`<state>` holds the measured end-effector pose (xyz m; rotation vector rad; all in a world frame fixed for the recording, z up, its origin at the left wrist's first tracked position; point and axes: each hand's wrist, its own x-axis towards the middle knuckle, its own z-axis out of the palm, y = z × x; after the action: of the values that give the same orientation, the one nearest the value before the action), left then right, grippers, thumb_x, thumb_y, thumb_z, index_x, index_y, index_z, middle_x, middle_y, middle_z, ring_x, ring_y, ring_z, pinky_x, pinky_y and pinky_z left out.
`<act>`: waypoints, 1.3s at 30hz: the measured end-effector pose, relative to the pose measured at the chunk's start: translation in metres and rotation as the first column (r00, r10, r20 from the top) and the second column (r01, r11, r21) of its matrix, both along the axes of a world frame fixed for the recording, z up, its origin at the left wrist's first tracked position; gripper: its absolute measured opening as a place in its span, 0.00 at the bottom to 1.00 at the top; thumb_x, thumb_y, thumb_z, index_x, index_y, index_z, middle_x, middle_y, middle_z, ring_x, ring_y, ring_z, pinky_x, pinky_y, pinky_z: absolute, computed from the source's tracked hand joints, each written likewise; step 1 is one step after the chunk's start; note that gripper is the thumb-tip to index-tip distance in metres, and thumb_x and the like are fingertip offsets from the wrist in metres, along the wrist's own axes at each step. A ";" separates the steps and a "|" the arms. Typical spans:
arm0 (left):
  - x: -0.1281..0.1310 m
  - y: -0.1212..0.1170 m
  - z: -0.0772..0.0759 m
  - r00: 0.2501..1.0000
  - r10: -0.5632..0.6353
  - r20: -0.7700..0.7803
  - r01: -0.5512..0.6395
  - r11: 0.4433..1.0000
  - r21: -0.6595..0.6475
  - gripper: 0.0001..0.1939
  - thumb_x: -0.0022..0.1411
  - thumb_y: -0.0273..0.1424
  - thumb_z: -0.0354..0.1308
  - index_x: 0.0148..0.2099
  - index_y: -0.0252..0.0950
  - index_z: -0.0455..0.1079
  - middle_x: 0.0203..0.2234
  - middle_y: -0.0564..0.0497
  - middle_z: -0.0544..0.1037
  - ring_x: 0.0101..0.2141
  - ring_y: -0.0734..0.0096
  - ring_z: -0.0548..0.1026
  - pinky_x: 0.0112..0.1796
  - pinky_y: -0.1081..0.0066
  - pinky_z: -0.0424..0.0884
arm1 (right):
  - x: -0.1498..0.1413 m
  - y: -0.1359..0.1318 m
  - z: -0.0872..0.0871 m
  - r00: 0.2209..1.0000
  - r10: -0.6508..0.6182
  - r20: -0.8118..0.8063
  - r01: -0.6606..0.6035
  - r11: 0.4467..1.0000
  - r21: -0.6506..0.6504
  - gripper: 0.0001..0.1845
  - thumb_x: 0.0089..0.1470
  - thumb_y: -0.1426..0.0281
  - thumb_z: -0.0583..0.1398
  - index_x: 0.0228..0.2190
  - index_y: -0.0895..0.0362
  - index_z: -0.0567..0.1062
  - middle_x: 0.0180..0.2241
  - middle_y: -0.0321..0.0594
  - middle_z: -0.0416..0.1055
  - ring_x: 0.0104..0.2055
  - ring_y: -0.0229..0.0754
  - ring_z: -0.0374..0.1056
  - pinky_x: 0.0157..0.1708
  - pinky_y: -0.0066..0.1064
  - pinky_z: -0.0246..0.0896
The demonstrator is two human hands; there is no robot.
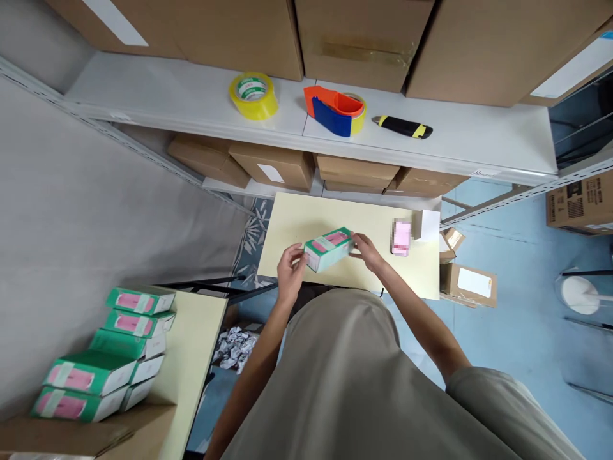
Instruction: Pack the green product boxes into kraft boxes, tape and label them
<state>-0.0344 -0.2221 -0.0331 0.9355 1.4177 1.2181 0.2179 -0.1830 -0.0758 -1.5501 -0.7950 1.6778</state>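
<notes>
A green and white carton with a pink picture on top (330,248) is held between my two hands over the pale yellow table (287,214). My left hand (292,268) grips its near left end, fingers curled at the corner. At the opposite end, my right hand (366,250) closes on the carton's right side. The carton sits at a slant, its right end farther from me. On the table to the right lies a phone (401,237) with a blurred pink screen, beside a small white box (427,225).
A grey shelf (191,89) crosses ahead, bearing yellow tape (253,96), an orange and blue tape dispenser (335,110), a utility knife (403,126) and cardboard boxes (239,32). Several similar green cartons (90,372) are stacked on a side table at left, behind an open cardboard box (148,421).
</notes>
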 end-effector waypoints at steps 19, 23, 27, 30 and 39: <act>-0.033 -0.012 -0.093 0.805 0.559 0.199 -0.263 0.637 -0.724 0.23 0.55 0.16 0.67 0.52 0.37 0.76 0.33 0.50 0.83 0.40 0.60 0.85 0.55 0.58 0.81 | -0.150 0.100 -0.059 0.820 0.339 0.461 -0.481 0.845 0.234 0.20 0.55 0.76 0.60 0.50 0.57 0.77 0.50 0.46 0.80 0.51 0.48 0.77 0.59 0.40 0.71; -0.040 0.029 -0.084 0.769 0.599 0.222 -0.340 0.678 -0.652 0.21 0.54 0.15 0.67 0.49 0.36 0.77 0.36 0.46 0.84 0.44 0.59 0.86 0.55 0.59 0.81 | -0.194 0.150 -0.048 0.754 0.390 0.529 -0.565 0.796 0.218 0.23 0.53 0.78 0.61 0.51 0.58 0.79 0.54 0.50 0.79 0.55 0.53 0.77 0.62 0.42 0.69; -0.057 0.058 -0.060 0.747 0.596 0.295 -0.354 0.732 -0.582 0.21 0.56 0.16 0.68 0.51 0.36 0.76 0.39 0.45 0.85 0.44 0.61 0.86 0.57 0.60 0.79 | -0.208 0.183 -0.041 0.708 0.411 0.574 -0.606 0.771 0.195 0.25 0.56 0.76 0.61 0.55 0.57 0.80 0.57 0.50 0.80 0.61 0.53 0.75 0.66 0.41 0.66; -0.072 0.052 -0.040 0.733 0.567 0.375 -0.327 0.778 -0.536 0.18 0.58 0.19 0.70 0.51 0.35 0.78 0.45 0.41 0.86 0.44 0.60 0.87 0.59 0.59 0.78 | -0.206 0.174 -0.044 0.686 0.430 0.587 -0.633 0.750 0.191 0.21 0.60 0.73 0.60 0.54 0.56 0.81 0.56 0.50 0.81 0.62 0.53 0.75 0.67 0.42 0.65; -0.125 -0.104 -0.003 0.611 0.696 0.377 -0.444 0.696 -0.564 0.12 0.69 0.28 0.65 0.54 0.35 0.78 0.56 0.37 0.83 0.46 0.60 0.86 0.62 0.57 0.75 | -0.212 0.027 -0.066 0.618 0.646 0.448 -0.776 0.593 0.215 0.16 0.63 0.62 0.59 0.44 0.53 0.83 0.49 0.50 0.85 0.55 0.54 0.82 0.59 0.44 0.75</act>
<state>-0.1596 -0.3261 -0.0356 -0.2636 1.4252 1.4177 0.0056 -0.1559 -0.1422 -1.2821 -2.0476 1.6206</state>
